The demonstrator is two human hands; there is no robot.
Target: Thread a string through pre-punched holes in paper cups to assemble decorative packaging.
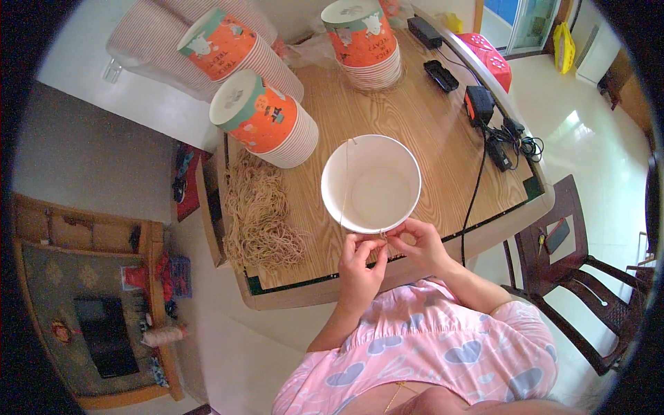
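Note:
A white paper bucket (382, 187) stands upright on the wooden table near its front edge, its mouth facing me. One thin tan cord (346, 176) runs from the bucket's far rim over its left side toward the near rim. At that near rim my left hand (361, 268) pinches the cord's end between thumb and fingers. My right hand (423, 246) meets it there, thumb and forefinger pinched on the cord beside the rim. Fingers partly hide the cord's end and any knot. Left of the bucket lies a tangled heap of tan cords (259, 214).
Upside-down stacks of orange and green paper buckets (266, 121) stand at the far left, with another stack (363, 48) at the back. A black power adapter (478, 104) and coiled cables (515, 142) lie along the right edge. A dark wooden chair (564, 242) stands to the right.

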